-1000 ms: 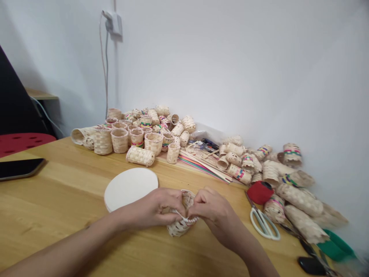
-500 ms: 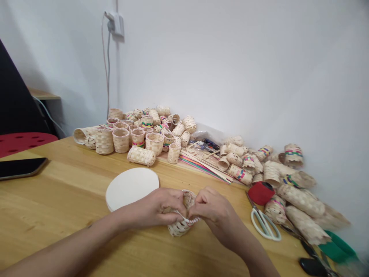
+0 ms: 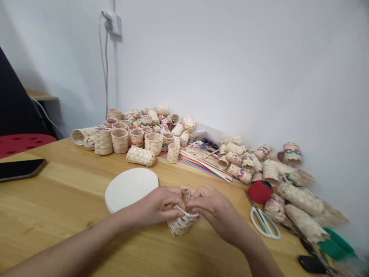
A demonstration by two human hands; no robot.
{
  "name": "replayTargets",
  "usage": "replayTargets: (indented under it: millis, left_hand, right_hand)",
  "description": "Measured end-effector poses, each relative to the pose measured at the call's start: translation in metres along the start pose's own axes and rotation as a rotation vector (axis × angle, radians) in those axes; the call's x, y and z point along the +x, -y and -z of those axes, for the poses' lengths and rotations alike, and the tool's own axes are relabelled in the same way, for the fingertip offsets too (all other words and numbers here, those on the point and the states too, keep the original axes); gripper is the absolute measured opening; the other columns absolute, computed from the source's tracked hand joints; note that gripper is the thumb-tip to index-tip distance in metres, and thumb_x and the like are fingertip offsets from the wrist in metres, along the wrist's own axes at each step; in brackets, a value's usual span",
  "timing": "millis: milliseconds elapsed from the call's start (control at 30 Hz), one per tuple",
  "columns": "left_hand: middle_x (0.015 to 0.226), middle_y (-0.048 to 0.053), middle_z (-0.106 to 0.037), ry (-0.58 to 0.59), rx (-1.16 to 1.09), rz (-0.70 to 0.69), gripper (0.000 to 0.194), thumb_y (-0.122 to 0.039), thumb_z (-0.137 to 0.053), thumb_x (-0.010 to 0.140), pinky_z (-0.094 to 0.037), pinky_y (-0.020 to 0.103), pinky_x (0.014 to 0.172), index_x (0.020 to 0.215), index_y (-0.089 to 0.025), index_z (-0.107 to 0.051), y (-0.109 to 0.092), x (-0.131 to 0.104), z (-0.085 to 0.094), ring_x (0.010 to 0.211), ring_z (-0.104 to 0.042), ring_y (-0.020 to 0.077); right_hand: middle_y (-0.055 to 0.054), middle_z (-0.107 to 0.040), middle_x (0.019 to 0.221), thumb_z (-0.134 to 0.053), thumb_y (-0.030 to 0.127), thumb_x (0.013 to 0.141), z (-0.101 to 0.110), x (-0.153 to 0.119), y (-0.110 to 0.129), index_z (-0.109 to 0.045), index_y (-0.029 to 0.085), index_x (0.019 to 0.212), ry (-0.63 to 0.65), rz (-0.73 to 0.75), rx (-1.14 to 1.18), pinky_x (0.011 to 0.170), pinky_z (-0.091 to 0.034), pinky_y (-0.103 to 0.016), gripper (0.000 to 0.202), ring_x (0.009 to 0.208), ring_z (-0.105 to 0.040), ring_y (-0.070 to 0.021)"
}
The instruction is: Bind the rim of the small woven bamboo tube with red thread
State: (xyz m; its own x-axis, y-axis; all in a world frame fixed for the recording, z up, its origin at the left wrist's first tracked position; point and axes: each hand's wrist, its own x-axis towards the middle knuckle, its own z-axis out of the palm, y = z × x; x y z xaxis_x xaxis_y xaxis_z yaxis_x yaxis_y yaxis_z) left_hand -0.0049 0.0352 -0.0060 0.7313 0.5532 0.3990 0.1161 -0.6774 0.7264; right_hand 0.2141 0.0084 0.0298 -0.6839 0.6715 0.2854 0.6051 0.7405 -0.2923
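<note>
The small woven basket [image 3: 180,225] is between the left hand [image 3: 168,204] and the right hand [image 3: 209,206] on the near tabletop [image 3: 72,184]; neither is clearly nearer. Its long axis runs roughly upright, mouth up, base slightly left. The left hand pinches the rim's left side; the right is closed at its right, its exact grip hidden.

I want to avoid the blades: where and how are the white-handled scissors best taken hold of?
Probably by the white handle loops, from the wearer's side: they point nearer, while the blades point away, beside the red object.
</note>
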Motion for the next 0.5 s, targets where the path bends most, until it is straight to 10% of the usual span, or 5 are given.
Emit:
replayTargets:
  millis: [500]
  left_hand:
    - [0.086,0.004,-0.063,-0.021,0.020,-0.022,0.016,-0.024,-0.054,0.092,-0.041,0.021,0.072,0.085,-0.015,-0.065,-0.001,-0.001,-0.002,0.081,-0.058,0.0148]
  right_hand:
    - [-0.001,-0.067,0.079,-0.053,0.016,0.093,-0.006,-0.008,-0.004,-0.066,0.022,0.086,-0.132,-0.025,-0.080,0.069,-0.038,-0.028,0.016,0.078,-0.057,-0.0167]
